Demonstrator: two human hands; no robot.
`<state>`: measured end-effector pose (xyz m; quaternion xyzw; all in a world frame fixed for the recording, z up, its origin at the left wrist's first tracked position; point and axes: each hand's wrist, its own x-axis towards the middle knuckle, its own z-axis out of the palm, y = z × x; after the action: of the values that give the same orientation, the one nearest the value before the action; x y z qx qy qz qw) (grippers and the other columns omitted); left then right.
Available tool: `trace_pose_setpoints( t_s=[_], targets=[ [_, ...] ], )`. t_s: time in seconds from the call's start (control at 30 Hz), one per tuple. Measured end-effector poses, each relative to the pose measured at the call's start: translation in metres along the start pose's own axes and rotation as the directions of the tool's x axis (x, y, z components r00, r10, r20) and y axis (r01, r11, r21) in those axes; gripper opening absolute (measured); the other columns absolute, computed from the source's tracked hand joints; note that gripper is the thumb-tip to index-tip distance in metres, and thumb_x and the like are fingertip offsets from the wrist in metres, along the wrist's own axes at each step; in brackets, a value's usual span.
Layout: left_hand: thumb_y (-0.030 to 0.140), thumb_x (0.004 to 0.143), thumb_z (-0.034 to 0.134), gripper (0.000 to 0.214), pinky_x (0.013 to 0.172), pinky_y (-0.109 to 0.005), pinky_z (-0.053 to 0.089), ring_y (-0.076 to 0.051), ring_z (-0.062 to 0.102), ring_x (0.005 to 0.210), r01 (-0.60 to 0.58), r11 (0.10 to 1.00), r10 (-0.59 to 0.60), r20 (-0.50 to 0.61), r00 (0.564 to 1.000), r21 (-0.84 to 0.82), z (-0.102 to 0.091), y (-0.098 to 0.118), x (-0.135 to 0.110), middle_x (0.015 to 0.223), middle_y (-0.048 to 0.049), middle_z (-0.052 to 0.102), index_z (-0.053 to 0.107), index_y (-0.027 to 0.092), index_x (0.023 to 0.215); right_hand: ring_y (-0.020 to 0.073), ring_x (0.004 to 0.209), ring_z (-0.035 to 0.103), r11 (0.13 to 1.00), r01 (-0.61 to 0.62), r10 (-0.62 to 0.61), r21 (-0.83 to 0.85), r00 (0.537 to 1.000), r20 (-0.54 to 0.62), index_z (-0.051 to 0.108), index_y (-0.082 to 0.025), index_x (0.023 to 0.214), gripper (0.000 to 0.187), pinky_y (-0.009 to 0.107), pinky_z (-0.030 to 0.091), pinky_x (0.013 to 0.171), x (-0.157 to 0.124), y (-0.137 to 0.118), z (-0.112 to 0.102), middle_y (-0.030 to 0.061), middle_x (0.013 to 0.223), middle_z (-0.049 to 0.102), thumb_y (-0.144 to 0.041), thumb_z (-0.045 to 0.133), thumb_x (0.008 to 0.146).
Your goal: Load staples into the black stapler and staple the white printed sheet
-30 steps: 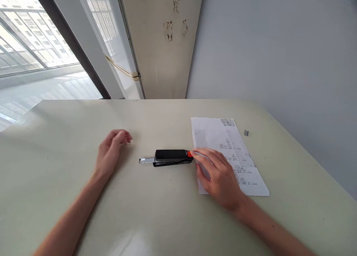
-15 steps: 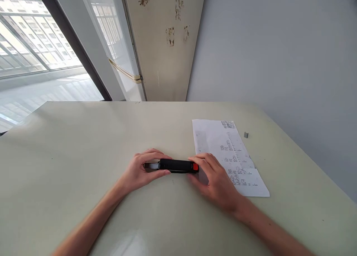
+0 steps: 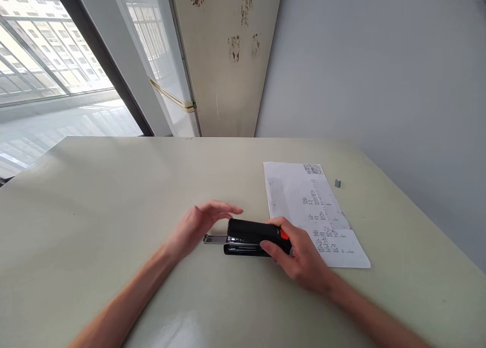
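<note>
The bare right hand is clamped on the red-marked end of a long black stapler, whose metal rail points to nine o'clock above the pale, glossy tabletop. At the stapler's ten o'clock, the bare left hand has its fingers apart from the thumb. At two o'clock lies a creased, printed white paper sheet, then a small grey block. A stained cream panel stands at twelve.
</note>
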<state>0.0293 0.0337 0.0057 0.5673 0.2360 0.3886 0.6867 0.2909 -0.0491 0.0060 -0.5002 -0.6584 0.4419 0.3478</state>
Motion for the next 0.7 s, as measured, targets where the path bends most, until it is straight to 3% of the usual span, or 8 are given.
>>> trace_pose_setpoints(
  t_s=[0.07,0.17,0.3,0.4,0.57,0.7],
  targets=[
    [0.077,0.094,0.052,0.068,0.111,-0.044,0.049,-0.034,0.063,0.131,-0.005,0.953,-0.038,-0.134,0.990,-0.302,0.004,0.001,0.001,0.125,-0.0148,0.076,0.081,0.018,0.111,0.0154,0.064,0.063,0.962,-0.158,0.147,0.223,0.987,0.065,0.059,-0.023,0.107,0.031,0.029,0.050,0.061,0.001,-0.007,-0.001,-0.0010,0.077,0.065,-0.054,0.060,0.101],
    [0.068,0.099,0.052,0.061,0.114,-0.042,0.048,-0.032,0.062,0.133,-0.003,0.796,-0.206,-0.275,0.939,-0.605,0.015,0.001,0.002,0.129,-0.0153,0.074,0.080,0.015,0.108,0.0178,0.069,0.071,0.796,-0.322,0.240,0.512,0.945,0.222,0.061,-0.021,0.103,0.035,0.032,0.057,0.065,0.004,-0.012,0.000,0.0040,0.092,0.071,-0.055,0.061,0.100],
    [0.059,0.101,0.053,0.053,0.106,-0.042,0.054,-0.032,0.063,0.132,0.035,0.643,-0.380,-0.279,0.882,-0.765,0.034,-0.002,0.003,0.129,-0.0162,0.075,0.079,0.013,0.101,0.0256,0.086,0.079,0.553,-0.460,0.256,0.695,0.887,0.384,0.067,-0.018,0.119,0.038,0.029,0.060,0.060,0.005,-0.009,0.005,0.0116,0.107,0.075,-0.051,0.058,0.103],
    [0.053,0.101,0.054,0.047,0.096,-0.041,0.058,-0.035,0.061,0.135,0.087,0.593,-0.446,-0.237,0.863,-0.800,0.042,-0.004,0.002,0.131,-0.0163,0.073,0.078,0.013,0.102,0.0259,0.091,0.080,0.447,-0.509,0.244,0.735,0.860,0.448,0.067,-0.019,0.134,0.042,0.028,0.062,0.064,0.005,-0.006,0.005,0.0143,0.116,0.076,-0.046,0.054,0.106],
    [0.040,0.103,0.052,0.038,0.101,-0.044,0.057,-0.035,0.063,0.132,0.097,0.561,-0.489,-0.235,0.840,-0.822,0.043,-0.006,0.002,0.130,-0.0154,0.074,0.075,0.011,0.105,0.0255,0.095,0.081,0.389,-0.547,0.219,0.741,0.836,0.503,0.067,-0.020,0.139,0.042,0.027,0.063,0.067,0.005,-0.006,0.003,0.0151,0.126,0.075,-0.043,0.051,0.108],
    [0.031,0.103,0.051,0.031,0.096,-0.039,0.059,-0.029,0.073,0.113,0.056,0.533,-0.533,-0.283,0.797,-0.844,0.042,-0.005,0.004,0.114,-0.0146,0.077,0.073,0.010,0.104,0.0252,0.096,0.080,0.444,-0.503,0.211,0.741,0.863,0.459,0.067,-0.020,0.138,0.042,0.028,0.063,0.068,0.005,-0.008,0.002,0.0155,0.128,0.074,-0.044,0.051,0.108]
  ],
)
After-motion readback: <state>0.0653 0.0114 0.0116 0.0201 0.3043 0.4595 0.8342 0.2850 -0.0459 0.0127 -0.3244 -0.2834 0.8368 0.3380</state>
